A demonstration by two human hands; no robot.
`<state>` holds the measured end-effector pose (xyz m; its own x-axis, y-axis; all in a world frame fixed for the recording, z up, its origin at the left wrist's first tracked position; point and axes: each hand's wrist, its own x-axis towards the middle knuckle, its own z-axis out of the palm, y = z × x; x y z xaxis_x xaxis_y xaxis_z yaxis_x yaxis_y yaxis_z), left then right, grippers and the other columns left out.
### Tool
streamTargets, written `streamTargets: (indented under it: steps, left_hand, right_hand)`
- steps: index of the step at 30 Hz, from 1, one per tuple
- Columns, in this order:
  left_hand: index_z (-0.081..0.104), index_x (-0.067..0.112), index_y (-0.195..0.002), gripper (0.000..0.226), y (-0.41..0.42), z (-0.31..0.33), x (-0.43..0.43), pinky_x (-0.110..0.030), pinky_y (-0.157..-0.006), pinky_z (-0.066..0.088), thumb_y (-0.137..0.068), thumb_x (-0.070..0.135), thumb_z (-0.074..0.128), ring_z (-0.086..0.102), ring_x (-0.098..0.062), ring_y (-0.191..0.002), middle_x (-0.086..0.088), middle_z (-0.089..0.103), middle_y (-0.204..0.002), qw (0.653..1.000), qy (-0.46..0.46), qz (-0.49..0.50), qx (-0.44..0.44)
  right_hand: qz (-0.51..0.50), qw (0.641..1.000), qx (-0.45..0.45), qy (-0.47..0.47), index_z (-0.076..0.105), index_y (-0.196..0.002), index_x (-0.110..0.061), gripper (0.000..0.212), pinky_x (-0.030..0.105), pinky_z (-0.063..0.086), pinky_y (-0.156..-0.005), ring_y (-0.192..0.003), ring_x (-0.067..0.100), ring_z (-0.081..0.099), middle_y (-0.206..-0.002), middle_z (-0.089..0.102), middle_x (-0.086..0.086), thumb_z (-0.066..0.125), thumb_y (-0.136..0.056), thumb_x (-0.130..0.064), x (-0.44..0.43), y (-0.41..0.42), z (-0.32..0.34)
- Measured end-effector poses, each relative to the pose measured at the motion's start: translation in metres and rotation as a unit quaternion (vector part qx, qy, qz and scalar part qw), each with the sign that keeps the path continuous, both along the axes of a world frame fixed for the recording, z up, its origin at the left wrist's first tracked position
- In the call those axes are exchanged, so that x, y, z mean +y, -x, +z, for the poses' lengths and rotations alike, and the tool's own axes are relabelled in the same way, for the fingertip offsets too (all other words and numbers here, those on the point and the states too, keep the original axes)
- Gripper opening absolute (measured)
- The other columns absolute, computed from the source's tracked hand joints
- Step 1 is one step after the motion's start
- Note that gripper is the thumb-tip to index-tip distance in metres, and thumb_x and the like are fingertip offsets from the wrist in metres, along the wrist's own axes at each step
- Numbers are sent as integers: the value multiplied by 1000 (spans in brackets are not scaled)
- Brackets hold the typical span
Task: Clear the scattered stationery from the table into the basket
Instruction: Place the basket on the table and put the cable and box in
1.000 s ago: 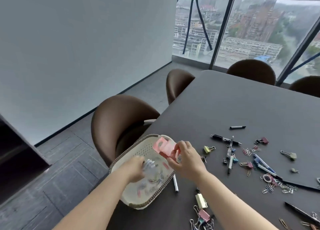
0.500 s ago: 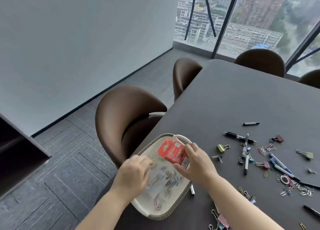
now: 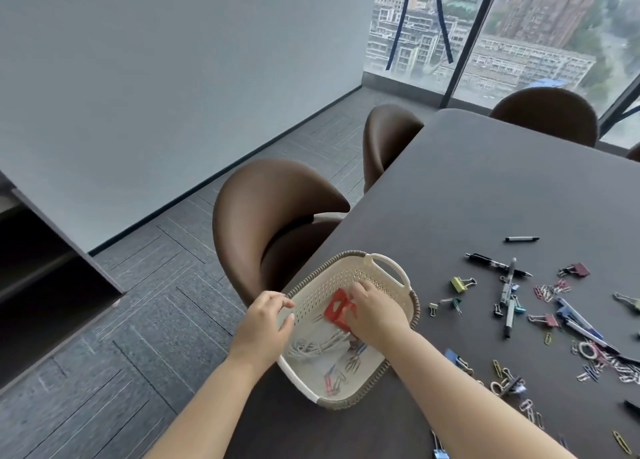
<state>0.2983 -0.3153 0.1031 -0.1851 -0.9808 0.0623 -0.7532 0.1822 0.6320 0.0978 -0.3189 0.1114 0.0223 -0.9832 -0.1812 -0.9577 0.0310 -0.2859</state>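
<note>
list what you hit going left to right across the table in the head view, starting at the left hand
left hand → red packet in the basket → right hand → yellow binder clip → maroon binder clip

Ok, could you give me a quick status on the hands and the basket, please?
Right hand in basket, on red packet. Left hand at rim, empty. Pens, clips remain on table.

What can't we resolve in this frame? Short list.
- Head view: right hand covers part of the red packet, so whether it grips it is unclear.
- Paper clips in the basket are motion-blurred, uncountable.
- Left hand hides the basket's left rim; contact unclear.
- Stationery at the right and bottom edges is cut off.
</note>
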Motion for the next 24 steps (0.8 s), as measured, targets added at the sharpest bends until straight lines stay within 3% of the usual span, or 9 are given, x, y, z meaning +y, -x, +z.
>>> streamTargets:
  steps: [3, 6, 9, 13, 16, 17, 19, 21, 24]
  left_hand:
    - [63, 13, -97, 17, 6, 10, 6, -31, -76, 48, -80, 14, 65, 54, -19, -98, -1, 57, -108, 997, 56, -17, -44]
    - [66, 12, -90, 18, 30, 25, 21, -33, -75, 51, -73, 9, 71, 58, -19, -91, -2, 63, -100, 985, 147, -63, -63]
    - [67, 12, -88, 13, 73, 33, 46, -30, -76, 51, -76, 10, 67, 60, -17, -88, -2, 64, -96, 975, 190, -117, -21]
    - [66, 14, -85, 19, 146, 22, 91, -22, -78, 47, -78, 20, 49, 54, -9, -87, 1, 63, -91, 955, 221, -191, 52]
    - [62, 16, -97, 24, 196, -16, 128, -32, -82, 49, -78, 27, 50, 54, -13, -97, 0, 61, -104, 951, 181, -244, 51]
    - [58, 18, -108, 36, 206, -33, 137, -38, -90, 47, -78, 35, 50, 48, -16, -111, -2, 57, -118, 955, 148, -257, 19]
    - [37, 24, -134, 74, 223, -66, 150, -47, -110, 25, -71, 61, 41, 12, -21, -137, -3, 27, -147, 961, 45, -257, -86]
    - [10, 31, -144, 103, 237, -90, 160, -50, -111, 2, -56, 80, 26, -15, -26, -138, -1, -7, -154, 952, -63, -240, -179]
    - [6, 33, -144, 110, 259, -104, 174, -49, -111, -7, -48, 85, 20, -19, -25, -138, -2, -20, -151, 940, -80, -237, -231]
  right_hand:
    - [-5, 991, -46, 123, 51, -98, -15, 18, 31, 41, -56, -71, 22, 52, -93, 61, 0, 41, -91, -28, 22, 14, 9]
    - [-46, 967, -91, 233, 56, -81, -15, 24, 30, 43, -46, -53, 24, 56, -66, 64, -1, 39, -82, -32, 57, 41, 12]
    - [-116, 955, -98, 255, 56, -73, -17, 16, 26, 41, -43, -46, 23, 52, -55, 59, -2, 46, -78, -29, 104, 84, 7]
    - [-232, 948, -91, 196, 58, -79, -16, 3, 33, 45, -54, -59, 29, 59, -65, 65, 1, 61, -81, -17, 182, 156, -19]
    - [-285, 940, -88, 165, 60, -85, -15, 4, 32, 43, -61, -72, 27, 62, -74, 67, 1, 61, -82, -17, 241, 201, -40]
    - [-291, 939, -89, 158, 60, -91, -16, 9, 32, 44, -66, -80, 25, 62, -81, 67, 0, 61, -82, -17, 255, 210, -47]
    - [-294, 944, -85, 123, 58, -108, -16, 25, 33, 44, -82, -100, 23, 57, -102, 65, 0, 60, -83, -20, 282, 228, -64]
    - [-286, 952, -58, 92, 52, -122, -16, 41, 35, 38, -98, -119, 23, 47, -123, 56, 2, 61, -84, -28, 307, 244, -82]
    - [-275, 958, -43, 70, 42, -133, -19, 53, 35, 26, -109, -134, 21, 31, -143, 38, 2, 57, -85, -37, 339, 262, -101]
